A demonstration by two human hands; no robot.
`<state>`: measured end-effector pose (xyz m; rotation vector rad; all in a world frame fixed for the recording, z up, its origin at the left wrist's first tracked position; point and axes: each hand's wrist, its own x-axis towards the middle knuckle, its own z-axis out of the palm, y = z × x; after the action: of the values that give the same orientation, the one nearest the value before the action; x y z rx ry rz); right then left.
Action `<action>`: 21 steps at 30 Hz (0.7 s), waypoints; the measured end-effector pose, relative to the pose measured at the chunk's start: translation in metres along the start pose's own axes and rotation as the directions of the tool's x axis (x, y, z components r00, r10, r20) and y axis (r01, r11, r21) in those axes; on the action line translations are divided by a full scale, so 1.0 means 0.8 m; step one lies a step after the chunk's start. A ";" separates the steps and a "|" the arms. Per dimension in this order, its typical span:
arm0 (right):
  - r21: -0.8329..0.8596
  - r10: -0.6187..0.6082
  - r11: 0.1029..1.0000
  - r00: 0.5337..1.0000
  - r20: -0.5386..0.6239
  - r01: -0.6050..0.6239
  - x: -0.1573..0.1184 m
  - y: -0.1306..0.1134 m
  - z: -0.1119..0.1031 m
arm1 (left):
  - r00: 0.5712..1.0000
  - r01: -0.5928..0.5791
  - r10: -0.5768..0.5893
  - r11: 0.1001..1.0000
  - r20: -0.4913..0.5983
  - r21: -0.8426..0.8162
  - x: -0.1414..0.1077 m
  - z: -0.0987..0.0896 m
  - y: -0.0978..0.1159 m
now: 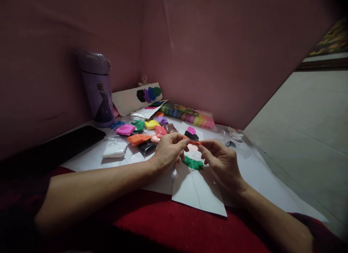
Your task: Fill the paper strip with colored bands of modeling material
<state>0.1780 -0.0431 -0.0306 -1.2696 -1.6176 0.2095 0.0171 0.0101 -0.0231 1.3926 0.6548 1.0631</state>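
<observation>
Between both hands, above a white card [199, 195], stretches a small strip of orange modelling clay [194, 141]. My left hand [169, 149] pinches its left end between thumb and fingers. The right end is pinched by my right hand [224, 164]. On the card beneath are textured clay patches: a pink one [191, 130] at the top, a black one [191, 136] under it, then pale pink and white, partly hidden by the fingers. A green clay band [193, 163] lies lowest, above a thin drawn line that runs down the card.
Several clay packets, such as an orange packet [138, 139] and a white packet [115, 148], lie left of the hands. Behind are a clay set [187, 115], a decorated card [126, 100] and a purple bottle [98, 88]. A dark flat object [78, 140] lies left; plastic scraps lie right.
</observation>
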 end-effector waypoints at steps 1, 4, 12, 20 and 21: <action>0.010 0.004 1.000 1.000 0.004 -0.004 0.000 0.000 0.000 | 1.000 0.008 -0.007 1.000 0.020 -0.007 0.000 0.000 0.000; 0.033 -0.003 0.999 1.000 0.030 0.002 0.001 -0.001 0.000 | 0.994 0.021 -0.020 1.000 0.103 -0.015 -0.002 0.001 0.001; 0.105 -0.085 0.992 0.986 0.143 0.071 -0.003 0.003 0.001 | 0.979 0.048 -0.051 0.999 0.198 0.018 -0.003 0.002 0.001; 0.075 -0.105 0.993 0.987 0.123 0.097 -0.004 0.000 0.001 | 0.982 0.062 -0.059 0.998 0.181 -0.008 -0.004 0.003 0.002; 0.074 -0.105 0.993 0.987 0.119 0.097 -0.003 -0.001 0.001 | 0.981 0.063 -0.061 0.998 0.184 -0.006 -0.004 0.002 0.003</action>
<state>0.1769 -0.0452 -0.0323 -1.1382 -1.7605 0.2818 0.0169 0.0062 -0.0217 1.4318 0.5524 0.8763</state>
